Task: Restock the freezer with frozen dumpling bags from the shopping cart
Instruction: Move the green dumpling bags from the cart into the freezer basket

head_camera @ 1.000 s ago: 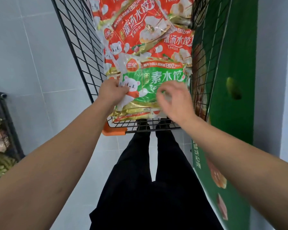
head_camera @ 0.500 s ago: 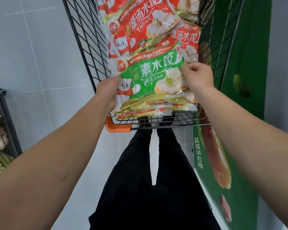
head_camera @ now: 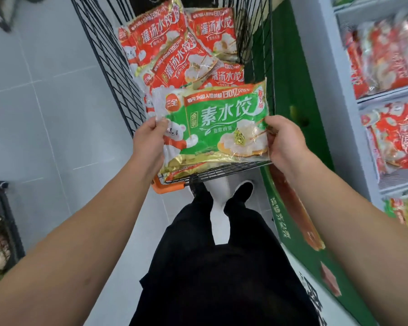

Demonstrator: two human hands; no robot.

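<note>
Head view looks down on a green dumpling bag (head_camera: pixel 218 128) held face-up over the near end of the black wire shopping cart (head_camera: pixel 99 50). Left hand (head_camera: pixel 149 143) has its grip pinching the bag's edge at 9 o'clock, thumb on top. Right hand (head_camera: pixel 284 143) has its grip curled round the edge at 3 o'clock. At 12 o'clock from the green bag, red dumpling bags (head_camera: pixel 174 52) lie heaped in the cart, overlapping one another. Freezer shelves (head_camera: pixel 391 92) at 3 o'clock carry more red bags (head_camera: pixel 396 137). An orange cart corner (head_camera: pixel 166 187) shows just below the held bag.
</note>
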